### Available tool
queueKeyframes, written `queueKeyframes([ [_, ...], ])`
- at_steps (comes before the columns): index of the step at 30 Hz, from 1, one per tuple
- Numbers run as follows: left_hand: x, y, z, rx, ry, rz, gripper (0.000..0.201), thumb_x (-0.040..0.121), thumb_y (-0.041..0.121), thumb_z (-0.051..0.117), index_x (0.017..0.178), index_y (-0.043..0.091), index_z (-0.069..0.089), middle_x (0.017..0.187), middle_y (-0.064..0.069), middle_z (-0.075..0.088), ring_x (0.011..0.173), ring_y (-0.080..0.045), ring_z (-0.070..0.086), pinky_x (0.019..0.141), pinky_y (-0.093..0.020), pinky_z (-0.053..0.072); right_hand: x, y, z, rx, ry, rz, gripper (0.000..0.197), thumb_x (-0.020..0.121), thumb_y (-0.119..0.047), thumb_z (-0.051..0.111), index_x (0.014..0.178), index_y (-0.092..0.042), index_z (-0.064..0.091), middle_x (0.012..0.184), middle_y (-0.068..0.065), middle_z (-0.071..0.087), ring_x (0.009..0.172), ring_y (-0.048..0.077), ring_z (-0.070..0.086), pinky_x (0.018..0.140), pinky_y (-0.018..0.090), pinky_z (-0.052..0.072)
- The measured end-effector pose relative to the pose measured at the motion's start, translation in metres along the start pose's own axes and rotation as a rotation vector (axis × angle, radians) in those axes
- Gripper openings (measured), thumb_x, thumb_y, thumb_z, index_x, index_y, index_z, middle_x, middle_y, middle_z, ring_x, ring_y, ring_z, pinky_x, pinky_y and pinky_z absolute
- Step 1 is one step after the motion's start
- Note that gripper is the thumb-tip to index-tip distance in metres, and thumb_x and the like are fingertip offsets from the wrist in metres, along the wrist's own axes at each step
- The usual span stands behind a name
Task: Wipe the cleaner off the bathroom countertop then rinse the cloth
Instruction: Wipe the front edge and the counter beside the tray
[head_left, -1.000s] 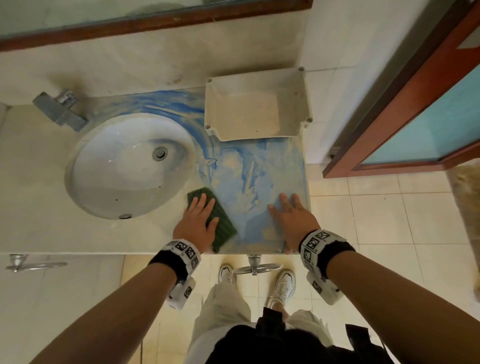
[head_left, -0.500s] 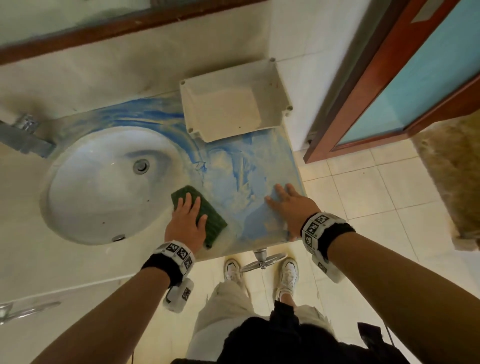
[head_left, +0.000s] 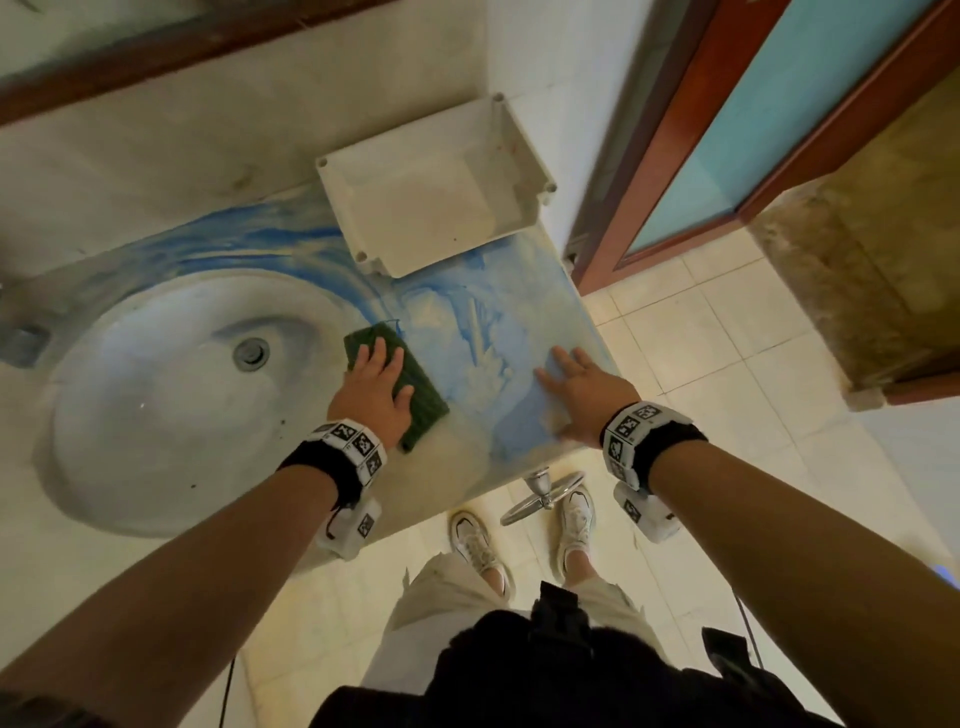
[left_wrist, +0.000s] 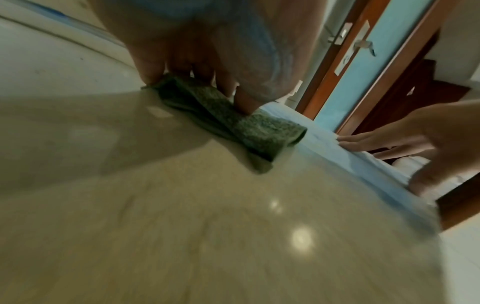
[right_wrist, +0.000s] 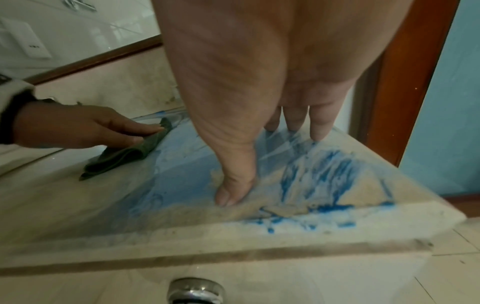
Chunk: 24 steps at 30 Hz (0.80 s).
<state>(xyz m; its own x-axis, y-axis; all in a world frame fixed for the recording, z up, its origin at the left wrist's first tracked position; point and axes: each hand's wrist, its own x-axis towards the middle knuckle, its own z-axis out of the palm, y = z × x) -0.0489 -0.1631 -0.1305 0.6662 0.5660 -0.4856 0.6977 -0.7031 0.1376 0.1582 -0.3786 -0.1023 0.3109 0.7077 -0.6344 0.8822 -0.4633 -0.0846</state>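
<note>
A folded green cloth lies on the pale stone countertop just right of the oval sink. My left hand presses flat on it with straight fingers. Blue cleaner is smeared over the counter's right part and around the sink's far rim. My right hand rests flat and open on the smeared counter near its right front corner, apart from the cloth.
A white plastic box stands at the counter's back right against the wall. A faucet is at the far left. A wooden-framed door stands to the right. A chrome towel ring hangs under the counter's front edge.
My left hand has pushed the cloth away from the front edge, toward the back beside the sink. The right hand has stayed flat in place. The head view has tilted and shifted right.
</note>
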Motion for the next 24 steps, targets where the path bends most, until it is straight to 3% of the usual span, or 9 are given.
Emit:
queueKeyframes([
  [4, -0.055, -0.002, 0.027, 0.013, -0.003, 0.116, 0.059, 0.1, 0.038, 0.035, 0.154, 0.019, 0.02, 0.163, -0.006, 0.008, 0.15, -0.027, 0.006, 0.12, -0.046, 0.016, -0.001, -0.004, -0.001, 0.018, -0.007, 0.013, 0.101, 0.08, -0.043, 0.074, 0.155, -0.03, 0.007, 0.163, 0.006, -0.01, 0.149, 0.031, -0.001, 0.111, 0.047, 0.036],
  [8, -0.093, -0.001, 0.043, 0.018, -0.056, 0.174, 0.065, 0.093, 0.044, 0.019, 0.153, 0.021, 0.025, 0.162, -0.005, 0.013, 0.149, -0.028, 0.01, 0.119, -0.046, 0.015, -0.001, -0.008, -0.003, 0.024, -0.012, 0.022, 0.107, 0.076, -0.049, 0.076, 0.156, -0.029, 0.007, 0.163, 0.007, -0.008, 0.149, 0.032, 0.0, 0.115, 0.043, 0.027],
  [10, -0.089, -0.002, 0.041, 0.031, -0.051, 0.183, 0.066, 0.093, 0.047, 0.014, 0.153, 0.023, 0.024, 0.162, -0.003, 0.011, 0.149, -0.027, 0.01, 0.119, -0.045, 0.015, -0.001, -0.009, -0.004, 0.013, -0.007, 0.029, 0.108, 0.075, -0.049, 0.077, 0.156, -0.029, 0.008, 0.163, 0.006, -0.007, 0.149, 0.032, 0.001, 0.114, 0.043, 0.028],
  [16, -0.027, 0.021, 0.009, 0.072, -0.022, 0.128, 0.059, 0.102, 0.037, 0.032, 0.155, 0.025, 0.011, 0.163, 0.0, -0.002, 0.15, -0.023, -0.001, 0.121, -0.046, 0.011, -0.001, -0.01, -0.005, 0.022, -0.034, 0.051, 0.111, 0.073, -0.048, 0.079, 0.156, -0.032, 0.007, 0.163, 0.003, -0.01, 0.15, 0.029, -0.003, 0.115, 0.042, 0.028],
  [19, -0.041, 0.029, 0.013, 0.018, -0.008, 0.093, 0.059, 0.102, 0.035, 0.032, 0.155, 0.023, 0.011, 0.163, -0.001, -0.002, 0.15, -0.024, -0.001, 0.121, -0.046, 0.009, 0.0, -0.012, -0.01, 0.015, -0.04, 0.049, 0.11, 0.072, -0.049, 0.079, 0.156, -0.031, 0.009, 0.163, 0.003, -0.008, 0.15, 0.03, -0.001, 0.115, 0.042, 0.029],
  [24, -0.093, 0.028, 0.045, -0.022, -0.015, 0.154, 0.057, 0.102, 0.037, 0.03, 0.155, 0.026, 0.014, 0.163, 0.001, 0.0, 0.15, -0.022, -0.001, 0.12, -0.041, 0.004, 0.0, -0.013, -0.013, 0.004, -0.044, 0.043, 0.101, 0.077, -0.052, 0.073, 0.155, -0.031, 0.012, 0.163, 0.004, -0.006, 0.15, 0.03, 0.001, 0.115, 0.042, 0.029],
])
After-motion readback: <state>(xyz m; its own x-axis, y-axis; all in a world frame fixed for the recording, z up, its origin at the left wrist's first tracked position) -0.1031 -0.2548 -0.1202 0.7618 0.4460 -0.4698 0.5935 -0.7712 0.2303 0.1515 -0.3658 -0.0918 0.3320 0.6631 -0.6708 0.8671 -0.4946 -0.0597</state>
